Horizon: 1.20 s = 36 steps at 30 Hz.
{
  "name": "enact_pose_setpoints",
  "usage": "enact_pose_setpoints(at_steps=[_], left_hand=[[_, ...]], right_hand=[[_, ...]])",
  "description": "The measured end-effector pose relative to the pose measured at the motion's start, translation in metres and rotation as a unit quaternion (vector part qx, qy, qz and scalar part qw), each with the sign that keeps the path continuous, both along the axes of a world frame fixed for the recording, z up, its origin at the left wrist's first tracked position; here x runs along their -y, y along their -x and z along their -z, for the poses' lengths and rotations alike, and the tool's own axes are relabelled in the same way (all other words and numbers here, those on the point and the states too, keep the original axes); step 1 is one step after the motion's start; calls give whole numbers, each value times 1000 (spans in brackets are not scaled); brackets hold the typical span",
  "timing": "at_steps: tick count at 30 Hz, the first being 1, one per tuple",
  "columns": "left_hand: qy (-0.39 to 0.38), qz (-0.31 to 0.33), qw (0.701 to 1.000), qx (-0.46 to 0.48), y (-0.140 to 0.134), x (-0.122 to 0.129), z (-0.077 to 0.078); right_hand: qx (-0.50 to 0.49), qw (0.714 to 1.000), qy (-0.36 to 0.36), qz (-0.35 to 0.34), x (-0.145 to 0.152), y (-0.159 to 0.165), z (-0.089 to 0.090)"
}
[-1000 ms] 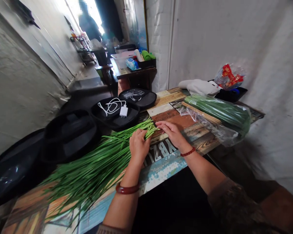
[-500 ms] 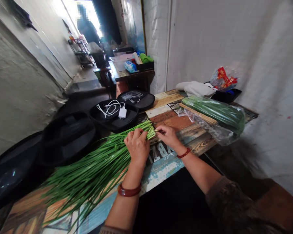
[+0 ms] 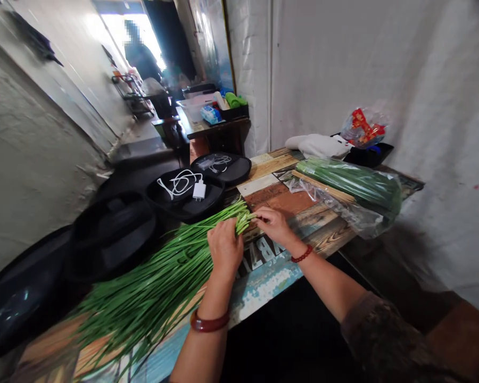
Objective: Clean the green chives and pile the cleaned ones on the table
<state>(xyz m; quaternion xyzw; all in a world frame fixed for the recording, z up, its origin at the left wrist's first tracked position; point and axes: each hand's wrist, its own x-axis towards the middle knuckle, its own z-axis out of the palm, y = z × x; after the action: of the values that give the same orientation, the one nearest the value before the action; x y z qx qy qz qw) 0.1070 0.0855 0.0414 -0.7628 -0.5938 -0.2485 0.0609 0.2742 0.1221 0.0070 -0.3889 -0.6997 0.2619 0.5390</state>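
A long bunch of garlic chives [image 3: 155, 287] lies slantwise over the table's left part, green leaves fanned toward the near left and pale stem ends at the upper right. My left hand [image 3: 226, 247] is closed around the bunch close to those stem ends, knuckles up. Just right of it, my right hand [image 3: 275, 226] has thumb and fingertips pinched at the pale tips of the stalks. How many stalks are in that pinch is too small to tell.
Behind the chives an open black case [image 3: 186, 205] holds a white charger [image 3: 199, 189] and cable. More dark cases [image 3: 112, 234] stand to the left. At right lie bagged greens [image 3: 347, 183], a white cap [image 3: 319, 144] and a red-printed bag [image 3: 363, 127]. A person [image 3: 139, 56] stands far back.
My left hand has shifted slightly and its fingers wrap lower around the bunch. My right hand stays at the stem ends. The view has tilted a little.
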Motion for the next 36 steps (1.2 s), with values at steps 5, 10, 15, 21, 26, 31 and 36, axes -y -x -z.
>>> enact_pose_setpoints(at_steps=[5,10,15,21,26,31,36], left_hand=[[31,15,999,-37,-6,5,-2],[44,32,998,-24,-7,6,-4],[38,16,999,7,-6,3,-2],[47,12,998,-28,-5,2,-6],[1,1,997,-79,-8,8,-14],[-11,11,994,-108,-14,10,-12],[-19,11,993,-118,-17,11,-11]], right_hand=[[-11,1000,-6,-14,2,-3,0],[-10,999,-6,-33,2,-5,2],[-16,999,12,-48,1,-5,0],[8,998,2,-59,0,-4,0],[153,985,-72,37,4,-3,-1],[266,954,-88,108,9,-1,-4],[258,955,-67,133,11,5,-2]])
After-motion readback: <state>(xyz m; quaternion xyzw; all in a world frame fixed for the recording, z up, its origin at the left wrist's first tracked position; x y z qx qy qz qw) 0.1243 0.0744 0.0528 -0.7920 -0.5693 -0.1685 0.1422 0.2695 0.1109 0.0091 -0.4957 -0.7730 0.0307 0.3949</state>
